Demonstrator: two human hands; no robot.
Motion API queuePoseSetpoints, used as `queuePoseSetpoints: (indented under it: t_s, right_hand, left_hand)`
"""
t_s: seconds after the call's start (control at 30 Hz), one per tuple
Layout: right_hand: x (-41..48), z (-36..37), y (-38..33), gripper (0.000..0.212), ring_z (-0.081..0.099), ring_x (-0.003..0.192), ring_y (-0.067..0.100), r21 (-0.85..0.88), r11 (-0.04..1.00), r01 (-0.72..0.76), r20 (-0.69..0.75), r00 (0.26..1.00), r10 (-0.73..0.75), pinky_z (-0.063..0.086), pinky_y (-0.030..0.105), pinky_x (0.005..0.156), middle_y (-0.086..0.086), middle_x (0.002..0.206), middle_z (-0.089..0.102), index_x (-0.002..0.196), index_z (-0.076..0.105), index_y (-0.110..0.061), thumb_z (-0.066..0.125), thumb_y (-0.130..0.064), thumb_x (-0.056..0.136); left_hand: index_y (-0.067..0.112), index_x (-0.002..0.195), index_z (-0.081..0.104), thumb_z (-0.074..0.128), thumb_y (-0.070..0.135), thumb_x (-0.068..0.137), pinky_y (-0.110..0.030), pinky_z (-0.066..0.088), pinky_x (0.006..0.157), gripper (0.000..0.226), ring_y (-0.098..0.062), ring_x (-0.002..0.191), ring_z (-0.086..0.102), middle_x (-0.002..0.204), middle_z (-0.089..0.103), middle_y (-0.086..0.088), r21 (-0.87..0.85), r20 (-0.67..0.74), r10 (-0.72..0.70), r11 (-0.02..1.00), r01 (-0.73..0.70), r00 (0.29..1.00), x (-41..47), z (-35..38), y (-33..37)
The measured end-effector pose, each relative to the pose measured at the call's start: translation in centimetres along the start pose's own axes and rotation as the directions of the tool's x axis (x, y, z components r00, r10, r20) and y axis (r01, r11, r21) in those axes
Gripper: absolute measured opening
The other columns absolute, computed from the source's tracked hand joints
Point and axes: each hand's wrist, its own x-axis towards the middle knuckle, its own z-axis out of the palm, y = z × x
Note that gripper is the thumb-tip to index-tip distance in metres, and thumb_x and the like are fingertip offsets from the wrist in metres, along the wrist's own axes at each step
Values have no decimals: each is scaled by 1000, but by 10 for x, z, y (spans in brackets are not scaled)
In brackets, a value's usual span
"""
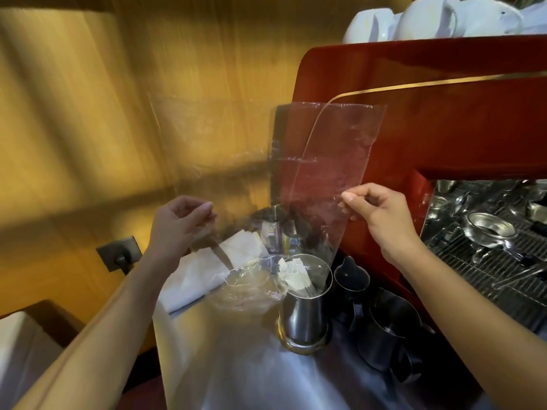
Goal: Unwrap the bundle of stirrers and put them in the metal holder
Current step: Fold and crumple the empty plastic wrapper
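Now clear wrapper [322, 170] upright in right hand [381, 214].

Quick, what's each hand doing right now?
Left hand: pinched shut on the plastic wrap.
Right hand: pinched shut on the same wrap.

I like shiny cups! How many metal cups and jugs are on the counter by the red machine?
4 that I can see: the metal holder in front, a dark jug behind it, a bigger jug on its right, and one cup farther back. More may be hidden.
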Motion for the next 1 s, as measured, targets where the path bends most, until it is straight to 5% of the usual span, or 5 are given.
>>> queuePoseSetpoints:
  t_s: [0.17,0.33,0.57,0.73,1.0]
  right_hand:
    - [6,0,-4,9,59,63,7,-37,998,48,-36,998,-50,49,15,56,5,70,64,77,66,-9,61,-9,85]
    - [8,2,-5,12,60,67,9,-23,995,94,-47,994,-95,50,23,67,3,71,65,75,66,-15,62,-11,85]
    - [17,6,-30,9,64,70,11,158,962,221,-61,975,-214,50,18,61,-8,68,71,78,69,-22,65,-15,82]
    - [7,19,-11,17,62,59,11,147,987,57,63,996,-67,49,22,55,-3,62,70,73,69,-19,63,-7,83]
    - [12,26,-8,6,61,53,10,201,973,-109,236,970,60,51,18,52,1,58,69,70,70,-15,67,-17,74]
  left_hand:
    - [32,75,71,70,33,74,-20,57,65,2,-11,68,69,68,73,7,18,8,97,995,-97,995,-1,-7,13]
    - [31,74,70,67,27,79,-15,55,60,8,-9,66,69,68,73,8,30,-7,86,996,-86,996,-7,-3,16]
    - [23,74,70,71,27,76,-21,54,53,4,-14,58,67,65,73,1,-81,-62,121,989,-126,991,-5,-11,41]
    - [18,70,65,66,10,83,-23,53,45,15,-12,44,60,53,66,3,-71,-152,101,991,-112,983,-13,-16,44]
    - [15,72,59,63,16,85,-10,28,30,14,-7,30,43,47,54,3,-68,-182,-24,998,12,983,-31,-36,47]
